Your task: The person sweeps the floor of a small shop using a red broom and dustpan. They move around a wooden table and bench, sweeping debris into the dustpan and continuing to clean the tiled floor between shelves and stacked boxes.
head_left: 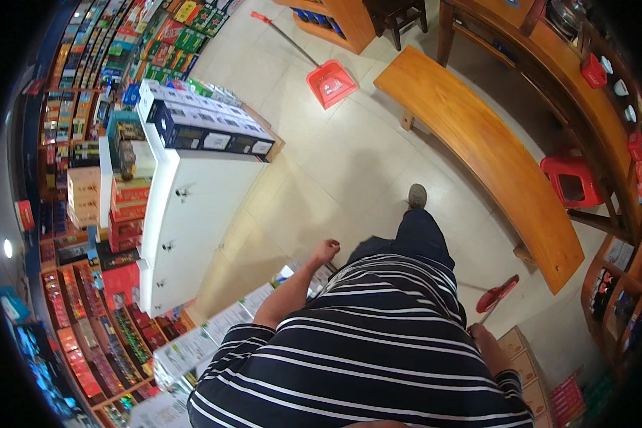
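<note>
Left hand: the person's left hand (327, 251), out in front of the left hip above the floor, fingers loosely curled; cannot tell whether it grips anything, as the edge of the body crowds it.
Right hand: the right hand (479, 332), low at the right side, partly behind the striped shirt; fingers bent, grip not readable.
Red tool: a red, flat, broom-like head (498, 294), just ahead of the right hand, near the floor; a thin strip, perhaps its handle, shows beside it.
Wearer: black shirt with white stripes (357, 335), dark trousers (426, 239), one grey-brown shoe (417, 195) in view on the tiles.
Floor: pale, glossy square tiles (335, 185).
Dustpan: red plastic dustpan with a long grey pole (332, 84), lying well ahead, pole pointing up-left.
Bench: long orange-brown wooden bench (478, 143), to the right; red plastic stool (574, 187) beyond it.
Counter: white cabinet with small locks (207, 214), to the left; dark-blue and white boxes (214, 132) along its far end.
Lower left: white-and-green cartons (217, 332), near the left forearm.
Lower right: brown cardboard boxes (524, 360), beside the right forearm.
</note>
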Action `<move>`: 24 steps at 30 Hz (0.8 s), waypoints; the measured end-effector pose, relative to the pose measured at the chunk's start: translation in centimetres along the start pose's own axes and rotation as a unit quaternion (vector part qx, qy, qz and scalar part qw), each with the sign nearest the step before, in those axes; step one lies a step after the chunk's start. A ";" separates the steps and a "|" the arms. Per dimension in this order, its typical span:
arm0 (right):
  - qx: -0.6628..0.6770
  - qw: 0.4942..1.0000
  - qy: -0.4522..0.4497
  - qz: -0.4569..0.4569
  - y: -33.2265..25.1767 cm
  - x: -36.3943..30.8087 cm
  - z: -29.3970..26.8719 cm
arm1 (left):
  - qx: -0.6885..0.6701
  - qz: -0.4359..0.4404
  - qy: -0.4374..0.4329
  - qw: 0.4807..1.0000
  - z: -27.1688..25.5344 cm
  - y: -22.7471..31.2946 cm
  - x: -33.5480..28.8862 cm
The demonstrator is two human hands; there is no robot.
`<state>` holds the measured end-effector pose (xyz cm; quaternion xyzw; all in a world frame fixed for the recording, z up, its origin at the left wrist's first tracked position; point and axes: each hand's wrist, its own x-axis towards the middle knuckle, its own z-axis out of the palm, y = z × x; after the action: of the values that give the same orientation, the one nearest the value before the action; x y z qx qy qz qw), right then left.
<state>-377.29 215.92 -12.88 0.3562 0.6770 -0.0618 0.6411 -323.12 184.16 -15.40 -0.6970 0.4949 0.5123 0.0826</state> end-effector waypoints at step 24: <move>0.089 0.916 0.329 -0.212 2.8 -19.9 58.1 | 0.808 0.215 0.182 0.518 -75.2 44.4 48.4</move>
<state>-329.36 178.59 -3.53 0.2598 0.9010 -0.1358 0.3197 -310.71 86.04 -1.77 -0.2812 0.8349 -0.2436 0.4056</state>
